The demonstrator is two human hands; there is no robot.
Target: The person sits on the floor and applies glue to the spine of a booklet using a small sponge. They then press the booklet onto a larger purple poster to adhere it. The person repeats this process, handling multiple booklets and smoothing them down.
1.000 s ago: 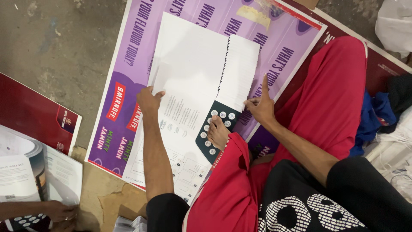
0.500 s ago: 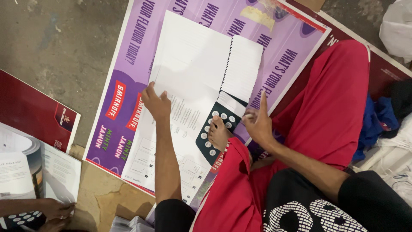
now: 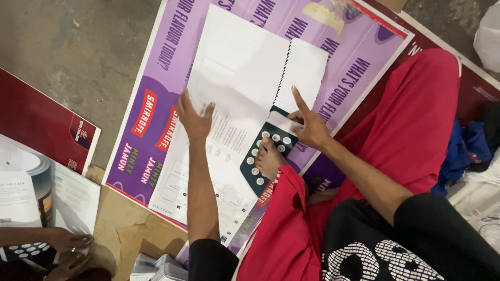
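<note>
Mid-frame, the left hand (image 3: 194, 115) is pressing fingers-spread on the big white printed sheet (image 3: 229, 104) while the right hand (image 3: 311, 127) is pinning the perforated strip (image 3: 304, 73) with its forefinger, other fingers curled, gripping nothing — keeping both flat looks key, I'd say.

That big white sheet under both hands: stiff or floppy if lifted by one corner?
Probably floppy: the white sheet looks thin and lies dead flat on the purple poster. Likely light, and liable to slide; the left hand, right hand and a foot all rest on it.
</note>
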